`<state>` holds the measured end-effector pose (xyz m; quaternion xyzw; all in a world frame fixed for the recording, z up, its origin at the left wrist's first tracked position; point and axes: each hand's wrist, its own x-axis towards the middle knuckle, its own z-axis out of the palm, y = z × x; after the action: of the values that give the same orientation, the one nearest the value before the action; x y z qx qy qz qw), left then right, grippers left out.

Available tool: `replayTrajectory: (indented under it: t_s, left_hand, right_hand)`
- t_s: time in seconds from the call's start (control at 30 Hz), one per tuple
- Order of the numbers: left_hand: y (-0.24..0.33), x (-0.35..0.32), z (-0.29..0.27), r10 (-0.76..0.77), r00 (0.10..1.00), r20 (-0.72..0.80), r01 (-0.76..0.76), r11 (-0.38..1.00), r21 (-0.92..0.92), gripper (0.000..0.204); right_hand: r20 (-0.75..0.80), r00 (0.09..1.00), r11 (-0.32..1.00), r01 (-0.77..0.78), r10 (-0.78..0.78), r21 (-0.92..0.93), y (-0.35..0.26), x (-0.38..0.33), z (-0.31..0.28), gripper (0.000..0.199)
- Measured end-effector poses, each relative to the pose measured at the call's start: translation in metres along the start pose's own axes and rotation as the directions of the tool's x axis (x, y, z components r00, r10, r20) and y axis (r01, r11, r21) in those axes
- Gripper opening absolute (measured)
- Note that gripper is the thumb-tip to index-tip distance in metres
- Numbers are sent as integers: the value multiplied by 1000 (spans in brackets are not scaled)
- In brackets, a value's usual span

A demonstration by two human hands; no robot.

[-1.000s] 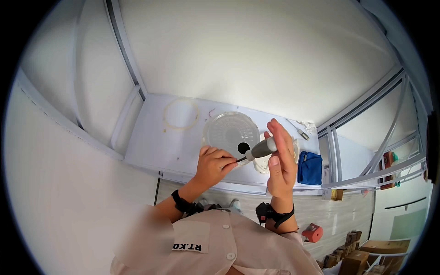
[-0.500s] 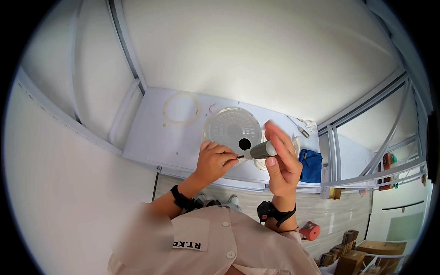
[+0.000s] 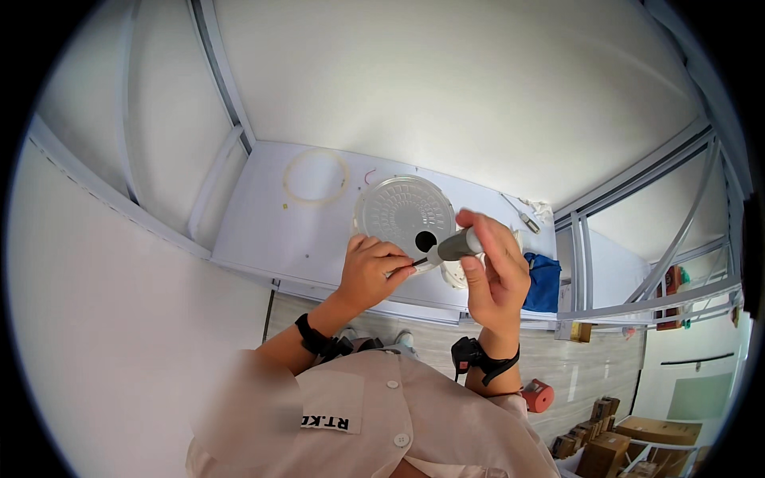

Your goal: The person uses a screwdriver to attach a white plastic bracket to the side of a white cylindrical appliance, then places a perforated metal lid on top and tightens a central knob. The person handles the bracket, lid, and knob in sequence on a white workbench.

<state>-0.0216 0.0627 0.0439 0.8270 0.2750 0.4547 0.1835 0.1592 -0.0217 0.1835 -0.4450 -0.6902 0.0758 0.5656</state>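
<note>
My right hand [image 3: 499, 279] holds a screwdriver [image 3: 458, 245] by its grey handle, thumb on the near side and fingers stretched along the far side. The tool slants down to the left, and its dark shaft ends at the fingertips of my left hand [image 3: 368, 272]. Those fingers are pinched together at the rim of a round silver-grey ribbed disc [image 3: 397, 205]. Whether they grip the shaft tip or a small part is hidden. A dark round spot [image 3: 426, 240] shows in the disc near its front right edge. Partly behind my right hand is a white object [image 3: 454, 275].
On the white table [image 3: 263, 231] lie a pale yellow ring [image 3: 315, 202], a short red wire [image 3: 368, 176], another screwdriver [image 3: 529, 224] and a folded blue cloth [image 3: 542, 283]. A metal frame [image 3: 586, 263] borders the right end. Cartons [image 3: 602, 454] and a red cylinder [image 3: 538, 396] stand on the floor.
My right hand has shifted slightly to the right, and the screwdriver's handle sits a little higher and tilts more. My left hand keeps its pinch at the rim. The whole view has shifted slightly.
</note>
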Motion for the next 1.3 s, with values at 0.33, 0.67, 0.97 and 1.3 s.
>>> replayTrajectory:
  t_s: [0.33, 0.67, 0.97, 1.3]
  left_hand:
    - [1, 0, -1, -14, 1000, 14, 14, 1000, 13, 12]
    - [2, 1, -1, -7, 1000, 8, 7, 1000, 13, 12]
    - [2, 3, -5, 6, 999, 40, -7, 1000, 13, 12]
    - [1, 0, -3, -9, 999, 47, 8, 1000, 16, 11]
  right_hand:
    - [-39, 999, 1000, 31, -31, 1, -6, 0, 9, 49]
    - [-189, 970, 953, 93, -152, -289, 12, -7, 11, 64]
    - [113, 994, 1000, 6, -6, 0, 2, 3, -6, 55]
    - [-205, 975, 993, 66, -85, -100, 14, -4, 17, 58]
